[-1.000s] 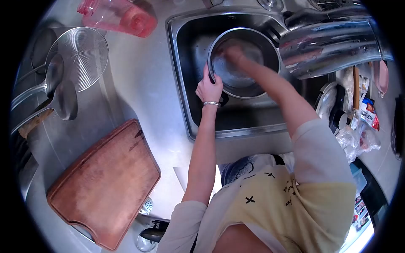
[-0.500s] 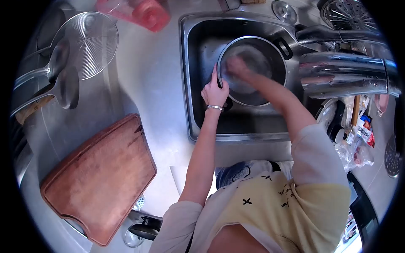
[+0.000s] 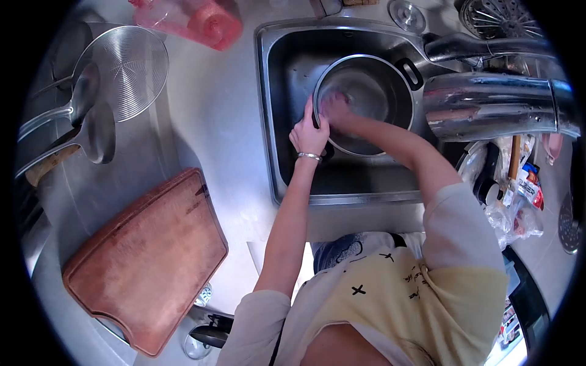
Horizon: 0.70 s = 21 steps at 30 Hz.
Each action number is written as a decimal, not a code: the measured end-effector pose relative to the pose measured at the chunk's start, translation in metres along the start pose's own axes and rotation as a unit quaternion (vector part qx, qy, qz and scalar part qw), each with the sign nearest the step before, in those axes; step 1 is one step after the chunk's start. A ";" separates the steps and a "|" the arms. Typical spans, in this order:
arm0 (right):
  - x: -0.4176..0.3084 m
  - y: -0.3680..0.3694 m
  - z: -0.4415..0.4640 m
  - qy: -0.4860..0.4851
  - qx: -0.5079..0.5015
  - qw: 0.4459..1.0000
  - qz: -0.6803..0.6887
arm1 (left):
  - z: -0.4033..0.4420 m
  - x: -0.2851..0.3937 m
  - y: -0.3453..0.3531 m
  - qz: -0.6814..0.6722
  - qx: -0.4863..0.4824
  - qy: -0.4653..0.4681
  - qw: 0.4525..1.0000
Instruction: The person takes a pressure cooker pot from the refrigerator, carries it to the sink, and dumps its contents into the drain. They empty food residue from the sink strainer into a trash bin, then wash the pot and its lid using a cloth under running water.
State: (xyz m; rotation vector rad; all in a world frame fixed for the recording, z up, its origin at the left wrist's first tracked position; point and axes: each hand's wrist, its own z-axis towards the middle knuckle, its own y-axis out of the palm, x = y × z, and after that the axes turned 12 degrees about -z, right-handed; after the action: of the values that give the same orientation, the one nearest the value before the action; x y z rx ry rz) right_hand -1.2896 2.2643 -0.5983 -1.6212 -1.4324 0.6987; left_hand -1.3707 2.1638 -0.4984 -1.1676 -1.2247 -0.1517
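A round metal pot (image 3: pixel 381 91) with black handles sits tilted in the sink (image 3: pixel 366 183). My left hand (image 3: pixel 309 135), with a bracelet at the wrist, grips the pot's left rim, thumb and fingers on either side of the wall. Inside the pot, near its left wall, is my right hand (image 3: pixel 336 111); its fingers are blurred, and whether they hold anything cannot be made out. The pot's bottom looks wet and shiny.
A wooden cutting board (image 3: pixel 149 262) lies at the lower left, below a wire strainer (image 3: pixel 125 73) and ladles (image 3: pixel 97 134). A pink pitcher (image 3: pixel 210 24) stands at the top. Right of the pot are a large metal cylinder (image 3: pixel 488 107), a lid (image 3: pixel 473 161) and plastic bags (image 3: pixel 516 219).
My right hand has moved within the pot, lately down along its left side. My left hand stays on the rim. The whole view has shifted, so the sink appears farther right than a second ago.
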 end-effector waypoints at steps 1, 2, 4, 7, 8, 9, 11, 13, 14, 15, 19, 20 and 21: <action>0.004 -0.021 0.000 0.034 -0.036 0.997 -0.057 | 0.002 0.002 -0.002 0.006 -0.002 -0.011 1.000; 0.006 0.034 0.029 0.102 0.042 0.993 -0.051 | 0.002 0.004 -0.003 0.013 -0.006 -0.024 1.000; 0.040 0.017 0.016 0.120 0.021 0.991 -0.058 | 0.002 0.005 -0.001 0.008 -0.003 -0.035 0.999; 0.066 0.026 -0.011 0.094 -0.102 0.985 -0.098 | -0.001 0.002 0.000 -0.003 0.001 -0.032 0.999; 0.063 0.035 -0.020 0.105 -0.132 0.977 -0.130 | 0.000 0.003 0.000 0.003 0.001 -0.037 0.999; 0.060 0.044 -0.029 0.113 -0.162 0.967 -0.162 | 0.000 0.004 0.000 0.007 0.001 -0.043 0.999; 0.026 0.055 -0.054 0.147 -0.177 0.960 -0.160 | 0.000 0.002 0.003 0.010 0.003 -0.040 0.999; 0.014 0.022 -0.064 0.103 -0.193 0.975 0.025 | 0.002 0.003 0.003 0.019 0.005 -0.035 0.999; 0.013 -0.013 -0.064 0.058 -0.196 0.965 0.164 | 0.002 0.005 0.002 0.025 0.004 -0.031 0.999; 0.010 -0.041 -0.065 0.010 -0.196 0.933 0.301 | 0.000 0.006 0.000 0.033 0.002 -0.029 0.999; 0.000 -0.030 -0.077 -0.049 -0.078 0.794 0.600 | 0.001 0.007 -0.003 0.047 -0.005 -0.024 0.999; 0.005 -0.030 -0.091 -0.044 -0.117 0.780 0.613 | 0.001 0.006 -0.003 0.046 -0.009 -0.025 0.999; 0.015 -0.061 -0.116 -0.039 -0.154 0.764 0.625 | 0.002 0.005 -0.002 0.045 -0.013 -0.025 0.999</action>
State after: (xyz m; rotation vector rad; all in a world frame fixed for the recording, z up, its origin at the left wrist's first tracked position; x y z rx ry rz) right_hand -1.2196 2.2523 -0.4868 -2.8001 -0.2828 1.2776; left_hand -1.3711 2.1666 -0.4929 -1.2544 -1.2139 -0.0717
